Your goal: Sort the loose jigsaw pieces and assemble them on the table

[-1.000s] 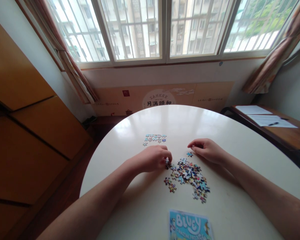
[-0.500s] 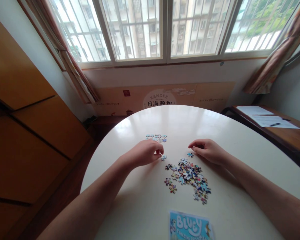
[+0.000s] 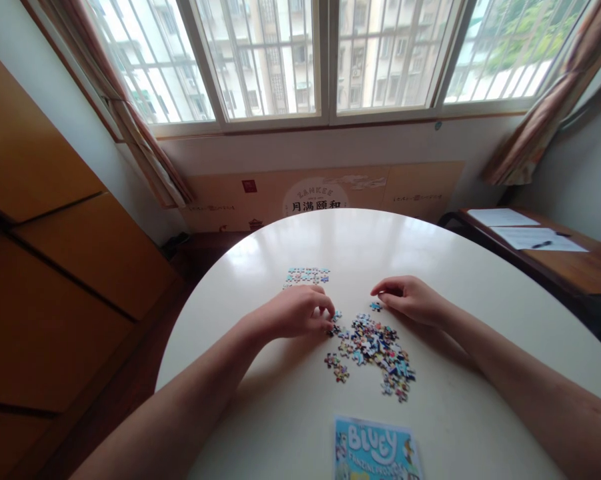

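A heap of small colourful puzzle pieces (image 3: 375,353) lies on the round white table (image 3: 430,247). My left hand (image 3: 297,312) rests at the heap's left edge, its fingers curled and pinched against a piece there. My right hand (image 3: 411,299) lies at the heap's far right side, fingers curled loosely beside a single blue piece (image 3: 375,307); nothing shows in it. A small joined patch of pieces (image 3: 306,275) sits farther back, just beyond my left hand. The blue puzzle box (image 3: 375,450) lies at the near edge.
A wooden side table (image 3: 575,263) with papers (image 3: 523,230) and a pen stands to the right. Orange-brown cabinets (image 3: 55,267) fill the left. A printed cardboard panel (image 3: 325,193) leans under the barred windows, with curtains at both sides.
My left hand went from the heap's edge up and left, set a piece apart, then came back to the heap's left edge. My right hand stayed put.
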Demonstrator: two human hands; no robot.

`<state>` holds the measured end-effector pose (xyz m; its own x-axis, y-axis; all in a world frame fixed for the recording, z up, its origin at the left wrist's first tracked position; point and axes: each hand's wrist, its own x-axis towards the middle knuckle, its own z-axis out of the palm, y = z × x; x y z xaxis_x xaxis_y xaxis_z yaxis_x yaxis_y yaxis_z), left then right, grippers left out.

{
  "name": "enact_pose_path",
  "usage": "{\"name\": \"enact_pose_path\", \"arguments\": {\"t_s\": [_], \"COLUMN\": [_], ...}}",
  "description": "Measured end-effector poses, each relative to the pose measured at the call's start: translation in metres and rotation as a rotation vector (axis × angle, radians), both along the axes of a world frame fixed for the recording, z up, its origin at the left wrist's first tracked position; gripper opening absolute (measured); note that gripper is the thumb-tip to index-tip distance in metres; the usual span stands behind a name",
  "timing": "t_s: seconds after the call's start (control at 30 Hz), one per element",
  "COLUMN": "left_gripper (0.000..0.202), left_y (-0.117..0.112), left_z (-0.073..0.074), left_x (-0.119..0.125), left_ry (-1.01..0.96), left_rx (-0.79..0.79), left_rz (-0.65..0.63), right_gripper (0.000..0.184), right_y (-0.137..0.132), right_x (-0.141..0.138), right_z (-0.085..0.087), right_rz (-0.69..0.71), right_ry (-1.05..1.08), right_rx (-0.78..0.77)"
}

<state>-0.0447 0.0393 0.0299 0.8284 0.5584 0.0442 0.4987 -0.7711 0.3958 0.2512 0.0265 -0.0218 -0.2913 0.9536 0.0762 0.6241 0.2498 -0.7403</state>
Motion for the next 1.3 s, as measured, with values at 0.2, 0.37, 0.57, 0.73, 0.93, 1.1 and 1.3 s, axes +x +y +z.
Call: {"name": "enact_pose_path", "arguments": {"t_s": [0.2, 0.37, 0.57, 0.73, 0.93, 1.1, 1.3], "left_gripper": [0.010, 0.008, 0.010, 0.015, 0.026, 0.030, 0.021], "left_y": [-0.002, -0.005, -0.007, -0.006, -0.004, -0.005, -0.011], "left_z": [-0.006, -0.020, -0.018, -0.006, -0.010, -0.009, 0.001], "left_x": [0.008, 0.024, 0.023, 0.006, 0.006, 0.006, 0.006], "left_ry": [0.019, -0.007, -0.081, -0.050, -0.040, -0.058, -0.008], "left_rx": [0.035, 0.106, 0.135, 0.055, 0.117, 0.106, 0.032], "left_rz": [0.114, 0.251, 0.196, -0.042, -0.016, -0.055, -0.112], "right_gripper": [0.024, 0.024, 0.026, 0.025, 0.024, 0.024, 0.024], "right_y": [0.000, -0.002, -0.003, -0.002, 0.000, 0.000, -0.001], "right_x": [0.001, -0.002, -0.005, -0.003, -0.002, -0.003, -0.003], "right_z": [-0.002, 0.001, 0.004, 0.003, 0.001, 0.002, 0.002], "right_rz": [0.025, 0.033, 0.052, 0.031, 0.035, 0.028, 0.016], "right_ry": [-0.032, -0.053, -0.047, -0.019, 0.001, 0.011, 0.006], "right_rx": [0.023, 0.067, 0.101, 0.069, 0.071, 0.064, 0.053]}}
